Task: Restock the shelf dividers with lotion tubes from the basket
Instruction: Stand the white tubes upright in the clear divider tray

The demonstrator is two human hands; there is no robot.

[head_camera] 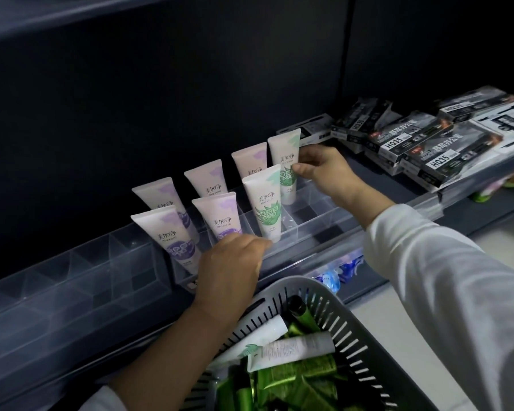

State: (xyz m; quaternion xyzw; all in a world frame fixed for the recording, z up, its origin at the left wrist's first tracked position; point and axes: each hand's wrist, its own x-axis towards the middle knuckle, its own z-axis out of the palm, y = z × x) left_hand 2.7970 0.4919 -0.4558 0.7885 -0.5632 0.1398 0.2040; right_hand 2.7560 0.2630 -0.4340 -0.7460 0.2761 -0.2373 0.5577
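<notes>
Clear plastic shelf dividers [318,221] hold several upright lotion tubes, purple-printed on the left and green-printed on the right. My right hand [321,170] pinches the rear green tube [284,161], which stands in a back compartment. In front of it stands another green tube [266,203]. My left hand [232,262] rests on the dividers' front edge, fingers curled over it beside a purple tube [220,221]; whether it holds anything is hidden. The grey slotted basket [333,307] below holds white tubes [291,348] and several green ones [294,381].
Black boxed products [433,149] are stacked on the shelf to the right. Clear compartments [80,271] run along the shelf to the left. Blue packages [336,274] show on the shelf below. Dark back panels rise behind the tubes.
</notes>
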